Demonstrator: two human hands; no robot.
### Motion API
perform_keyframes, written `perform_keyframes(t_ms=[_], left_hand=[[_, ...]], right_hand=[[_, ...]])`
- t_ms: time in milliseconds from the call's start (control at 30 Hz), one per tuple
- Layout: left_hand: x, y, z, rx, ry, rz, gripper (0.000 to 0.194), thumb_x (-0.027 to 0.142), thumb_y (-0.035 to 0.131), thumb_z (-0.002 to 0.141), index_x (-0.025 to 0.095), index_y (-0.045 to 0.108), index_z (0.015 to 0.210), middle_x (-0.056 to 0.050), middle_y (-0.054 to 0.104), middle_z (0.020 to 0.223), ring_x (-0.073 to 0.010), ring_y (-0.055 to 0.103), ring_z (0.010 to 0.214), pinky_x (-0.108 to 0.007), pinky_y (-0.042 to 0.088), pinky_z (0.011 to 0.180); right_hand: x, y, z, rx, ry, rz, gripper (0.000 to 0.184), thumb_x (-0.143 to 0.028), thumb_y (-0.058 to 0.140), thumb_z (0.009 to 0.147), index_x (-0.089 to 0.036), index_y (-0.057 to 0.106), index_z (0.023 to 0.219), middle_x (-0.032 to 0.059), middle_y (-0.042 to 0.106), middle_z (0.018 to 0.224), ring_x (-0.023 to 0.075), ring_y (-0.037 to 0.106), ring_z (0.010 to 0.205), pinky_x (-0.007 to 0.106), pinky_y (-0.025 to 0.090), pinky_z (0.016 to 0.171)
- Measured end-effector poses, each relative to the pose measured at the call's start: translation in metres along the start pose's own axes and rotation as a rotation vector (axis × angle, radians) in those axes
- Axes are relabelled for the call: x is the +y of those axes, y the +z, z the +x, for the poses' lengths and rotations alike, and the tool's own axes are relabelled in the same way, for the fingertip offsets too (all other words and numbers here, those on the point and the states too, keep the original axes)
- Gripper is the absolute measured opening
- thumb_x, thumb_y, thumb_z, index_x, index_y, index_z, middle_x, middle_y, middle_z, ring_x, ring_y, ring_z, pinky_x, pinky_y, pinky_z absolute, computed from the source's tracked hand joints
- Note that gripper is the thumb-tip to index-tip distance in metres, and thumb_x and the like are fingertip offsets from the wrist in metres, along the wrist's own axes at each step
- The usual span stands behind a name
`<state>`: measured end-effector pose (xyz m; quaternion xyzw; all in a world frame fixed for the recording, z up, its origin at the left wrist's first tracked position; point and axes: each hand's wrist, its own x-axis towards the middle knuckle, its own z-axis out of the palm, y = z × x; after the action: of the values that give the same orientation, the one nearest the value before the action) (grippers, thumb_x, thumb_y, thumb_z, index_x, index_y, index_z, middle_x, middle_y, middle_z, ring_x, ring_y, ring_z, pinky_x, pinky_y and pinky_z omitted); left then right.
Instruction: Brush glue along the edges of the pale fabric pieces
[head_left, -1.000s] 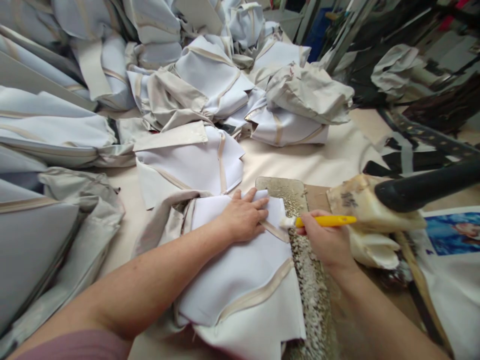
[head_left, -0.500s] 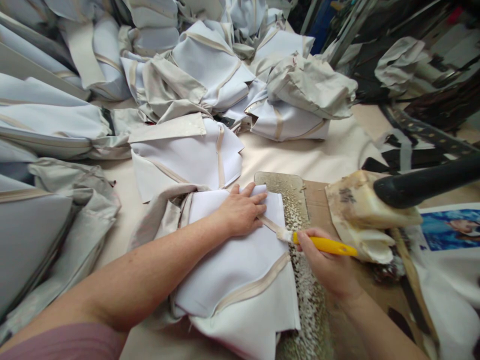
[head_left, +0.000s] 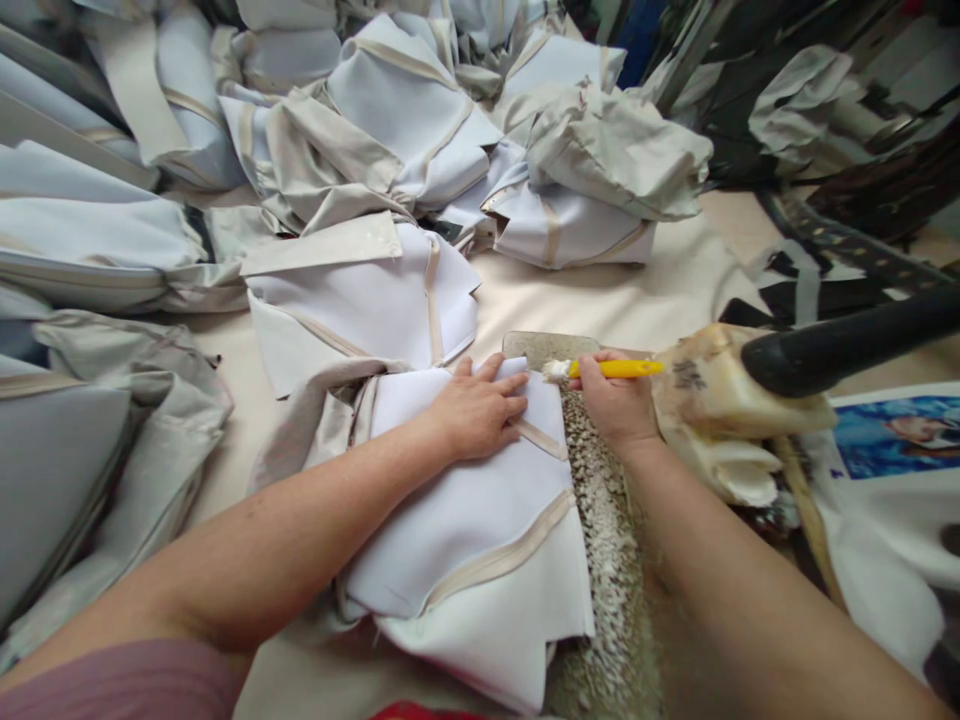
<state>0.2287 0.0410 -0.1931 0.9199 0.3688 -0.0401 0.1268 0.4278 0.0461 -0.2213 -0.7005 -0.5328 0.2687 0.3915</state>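
My left hand (head_left: 476, 408) lies flat, fingers spread, on a white fabric piece with beige strips (head_left: 480, 520), pressing its far end down. Gripped in my right hand (head_left: 611, 405) is a yellow-handled brush (head_left: 607, 369); its white bristles sit at the fabric's far right corner. The fabric's right edge rests on a glue-crusted board (head_left: 604, 520) that runs toward me.
Heaps of white and beige fabric pieces (head_left: 390, 150) cover the far and left of the table. A glue-stained container (head_left: 720, 400) and a black bar (head_left: 847, 345) stand to the right, with a printed sheet (head_left: 892, 440) beyond. Cream table surface (head_left: 630, 310) shows behind the board.
My right hand swept the brush down along the fabric's edge, then back up to its far corner. My left hand has stayed pressed on the fabric.
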Motion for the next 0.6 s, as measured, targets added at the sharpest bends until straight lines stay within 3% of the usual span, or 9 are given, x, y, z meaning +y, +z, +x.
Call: perform_keyframes(t_ms=[167,267,400,500,600], left_hand=[[-0.004,0.002,0.003,-0.005,0.008,-0.009,0.039,0.045,0.048,0.083,0.028,0.058,0.117,0.0,0.038,0.144,-0.0382,0.022,0.132,-0.061,0.023,0.097],[0.0,-0.004,0.004,-0.048,-0.016,-0.022,0.042,0.045,0.052,0.081,0.028,0.057,0.12,0.0,0.036,0.145,-0.0378,0.017,0.135,-0.065,0.015,0.1],[0.033,-0.023,-0.011,-0.141,0.016,-0.038,0.056,0.049,0.061,0.076,0.03,0.051,0.127,-0.002,0.03,0.148,-0.0347,0.005,0.139,-0.068,-0.004,0.102],[0.065,-0.028,-0.035,-0.267,0.127,-0.144,0.057,0.059,0.055,0.078,0.03,0.051,0.127,-0.005,0.039,0.143,-0.0367,0.018,0.137,-0.072,-0.002,0.1],[0.082,-0.019,-0.055,-0.343,0.125,-0.219,0.055,0.058,0.053,0.08,0.026,0.054,0.125,-0.009,0.049,0.136,-0.0375,0.029,0.131,-0.075,0.005,0.098]], right_hand=[[-0.007,-0.026,-0.046,-0.147,0.162,-0.005,0.023,-0.038,0.054,0.074,-0.019,0.057,0.064,-0.0005,0.058,0.05,0.0159,0.056,0.051,0.026,0.042,0.053],[-0.009,-0.045,-0.076,-0.171,0.139,-0.02,0.026,-0.041,0.054,0.077,-0.019,0.057,0.063,-0.0007,0.058,0.052,0.0153,0.055,0.051,0.026,0.041,0.053],[-0.001,-0.051,-0.091,-0.18,0.006,-0.015,0.027,-0.042,0.052,0.081,-0.019,0.057,0.067,-0.0004,0.058,0.058,0.0153,0.055,0.055,0.026,0.042,0.057],[0.007,-0.048,-0.092,-0.104,-0.008,-0.032,0.026,-0.041,0.051,0.082,-0.02,0.057,0.068,-0.0003,0.058,0.059,0.0154,0.054,0.056,0.027,0.042,0.058],[0.009,-0.049,-0.1,-0.156,0.029,-0.001,0.027,-0.041,0.05,0.083,-0.02,0.056,0.068,-0.0006,0.058,0.06,0.0153,0.055,0.058,0.027,0.042,0.059]])
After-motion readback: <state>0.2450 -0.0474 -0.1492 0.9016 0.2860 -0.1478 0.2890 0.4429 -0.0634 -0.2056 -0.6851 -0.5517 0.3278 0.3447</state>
